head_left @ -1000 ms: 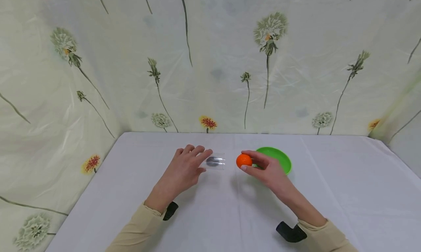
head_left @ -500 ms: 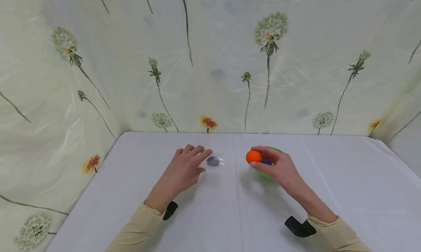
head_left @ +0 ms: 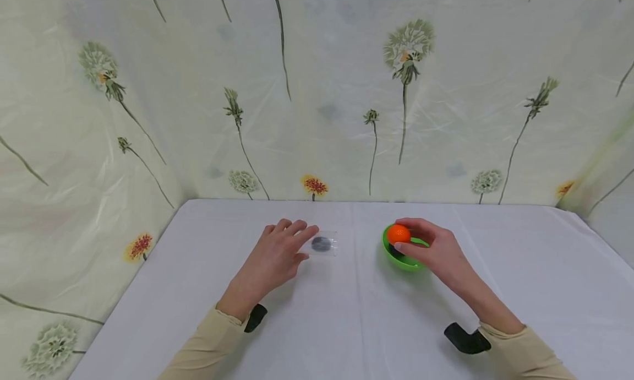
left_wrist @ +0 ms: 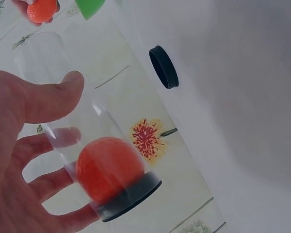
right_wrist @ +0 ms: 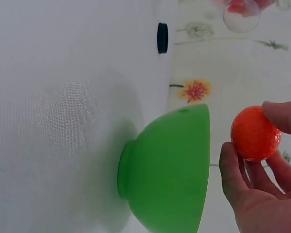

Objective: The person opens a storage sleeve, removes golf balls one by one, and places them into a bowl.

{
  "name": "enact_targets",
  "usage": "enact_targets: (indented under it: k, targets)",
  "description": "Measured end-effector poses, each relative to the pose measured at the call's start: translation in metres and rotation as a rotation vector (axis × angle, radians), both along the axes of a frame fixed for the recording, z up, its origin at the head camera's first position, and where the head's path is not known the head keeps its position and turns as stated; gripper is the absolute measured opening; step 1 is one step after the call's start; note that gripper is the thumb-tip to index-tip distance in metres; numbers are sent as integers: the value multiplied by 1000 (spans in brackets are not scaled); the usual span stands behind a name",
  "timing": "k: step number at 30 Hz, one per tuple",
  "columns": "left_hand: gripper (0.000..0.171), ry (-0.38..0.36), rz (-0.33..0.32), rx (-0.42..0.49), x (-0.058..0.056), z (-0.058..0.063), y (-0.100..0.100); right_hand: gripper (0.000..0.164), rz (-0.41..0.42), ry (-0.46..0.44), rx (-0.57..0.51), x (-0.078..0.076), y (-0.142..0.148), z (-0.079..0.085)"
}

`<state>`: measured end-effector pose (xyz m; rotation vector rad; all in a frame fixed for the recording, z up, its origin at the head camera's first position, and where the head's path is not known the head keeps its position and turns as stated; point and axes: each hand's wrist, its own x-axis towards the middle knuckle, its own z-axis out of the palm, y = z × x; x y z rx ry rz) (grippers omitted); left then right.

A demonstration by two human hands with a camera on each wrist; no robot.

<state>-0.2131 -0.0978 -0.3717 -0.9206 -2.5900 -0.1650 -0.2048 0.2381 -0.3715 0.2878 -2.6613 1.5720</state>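
Note:
My left hand (head_left: 279,256) grips a clear plastic tube (left_wrist: 99,116) between thumb and fingers. Inside it, a red-orange ball (left_wrist: 109,167) rests against the black cap (left_wrist: 131,198) that closes one end; the opposite end is uncapped. With thumb and fingertips, my right hand (head_left: 438,253) pinches an orange golf ball (head_left: 398,234) over the green bowl (head_left: 406,265). The right wrist view shows this ball just above the bowl's rim. Something dark (head_left: 394,252) lies in the bowl, mostly hidden by ball and fingers.
A loose black cap (left_wrist: 170,77) lies on the white-covered table (head_left: 317,325), and in the head view it shows through the tube. Behind the table hangs a flower-printed sheet (head_left: 327,148).
My right hand has carried the orange golf ball rightward, from the left of the green bowl to over it. The left hand and the tube have stayed nearly in place.

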Motion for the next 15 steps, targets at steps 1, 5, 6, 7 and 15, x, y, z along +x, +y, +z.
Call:
enact_targets:
  k: [1, 5, 6, 7, 15]
  targets:
    - [51, 1, 0, 0, 0, 0, 0, 47, 2, 2, 0, 0, 2, 0]
    - [51, 4, -2, 5, -1, -2, -1, 48, 7, 6, 10, -1, 12, -1]
    - [51, 4, -3, 6, -1, -2, -1, 47, 4, 8, 21, -2, 14, -1]
    - [51, 5, -2, 7, -1, -2, -1, 47, -1, 9, 33, -2, 16, -2]
    - [52, -11, 7, 10, -1, -2, -1, 47, -14, 34, 131, -6, 30, -5]
